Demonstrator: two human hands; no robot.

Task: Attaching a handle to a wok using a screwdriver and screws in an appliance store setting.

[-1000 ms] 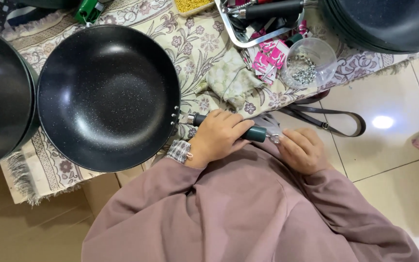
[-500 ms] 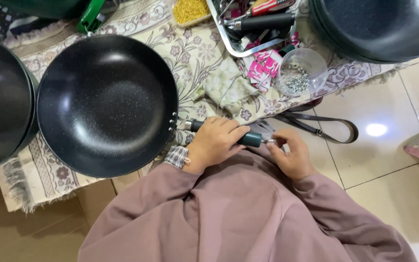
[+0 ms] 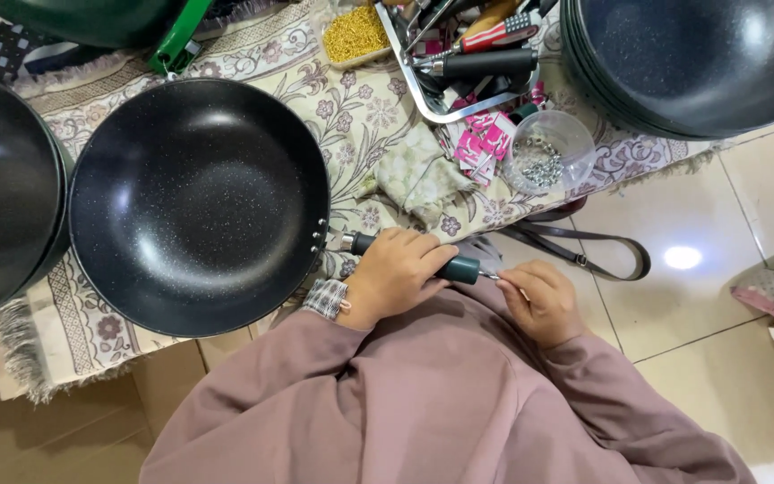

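Sleeves: mauve garment fills the lower frame, both arms reaching up out of it
Left hand: wrapped over the dark green handle of the black wok, fingers curled and pressed round it; a patterned cuff shows at the wrist
Right hand: at the free end of the handle, fingertips drawn together there around something small and metallic; what it pinches is too small to tell
Handle axis: runs roughly level, left to right; pan bowl lies to the left of the grip, free end to the right, just beside the right hand
Nearer hand: left sits on the handle's middle, next to the rivets at the pan's rim; right is at the tip only
Wok position: on the floral cloth, mouth up
Strap: dark loop on the tiled floor, right of the hands
Clear bowl: holds small metal pieces
Metal tray: tools inside
Stacked pans: top right; another dark pan at the left edge
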